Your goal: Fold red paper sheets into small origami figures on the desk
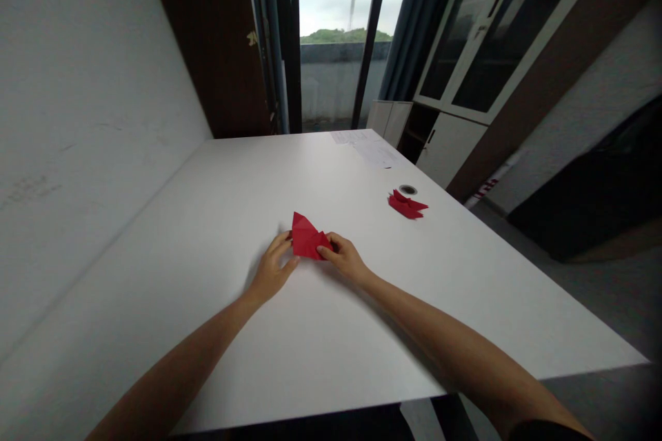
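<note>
Between my two hands is a sheet of folded red paper [306, 238], creased, with a pointed corner standing up at its upper left. My right hand [344, 256] pinches the paper's right end, thumb in front and fingers behind. At the left edge, my left hand [274, 265] grips with its fingertips partly hidden behind the paper and its thumb by the lower corner. Farther right on the white table [217, 358] lies a second red folded paper piece [407, 204] with pointed ends, untouched by either hand.
A round cable hole [408, 189] sits in the tabletop just beyond the second red piece. Printed paper sheets [369, 148] lie at the table's far right corner. A wall [93, 117] borders the left side, and a cabinet [465, 83] stands beyond the right edge.
</note>
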`<state>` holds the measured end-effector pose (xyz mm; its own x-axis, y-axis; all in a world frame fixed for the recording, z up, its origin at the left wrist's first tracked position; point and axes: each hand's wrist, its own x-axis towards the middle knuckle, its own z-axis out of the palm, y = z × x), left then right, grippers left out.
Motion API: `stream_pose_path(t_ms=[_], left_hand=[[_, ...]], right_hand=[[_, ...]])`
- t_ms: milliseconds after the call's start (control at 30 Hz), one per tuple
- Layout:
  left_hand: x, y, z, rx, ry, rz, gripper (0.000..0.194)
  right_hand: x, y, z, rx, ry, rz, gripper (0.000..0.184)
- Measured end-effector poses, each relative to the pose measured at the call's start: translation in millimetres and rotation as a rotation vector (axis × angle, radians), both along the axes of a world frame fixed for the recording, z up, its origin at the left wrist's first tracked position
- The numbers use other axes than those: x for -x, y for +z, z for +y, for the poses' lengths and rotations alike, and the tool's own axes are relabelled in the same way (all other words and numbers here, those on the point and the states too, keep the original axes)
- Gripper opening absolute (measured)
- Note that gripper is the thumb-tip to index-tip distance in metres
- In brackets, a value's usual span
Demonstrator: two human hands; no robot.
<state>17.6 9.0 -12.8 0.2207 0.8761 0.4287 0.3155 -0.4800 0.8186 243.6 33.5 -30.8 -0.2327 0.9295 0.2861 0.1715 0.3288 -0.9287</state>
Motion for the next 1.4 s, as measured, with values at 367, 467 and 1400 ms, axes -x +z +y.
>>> stream_pose_path(t_ms=[367, 467, 1400], left_hand=[[-6, -22.8, 14, 0.427, -0.076, -0.342, 0.033], [-1, -27.6, 20, 0.438, -0.027, -0.290, 0.033], [0, -36.3, 30, -0.205, -0.003, 0.742, 0.048]], right_hand=[[12, -0.8, -11, -0.030, -0.007, -0.006, 0.013], [12, -4.2, -13, 0.002, 0.011, -0.009, 0.015], [0, -16.0, 10, -0.623, 0.201, -0.951, 0.060]])
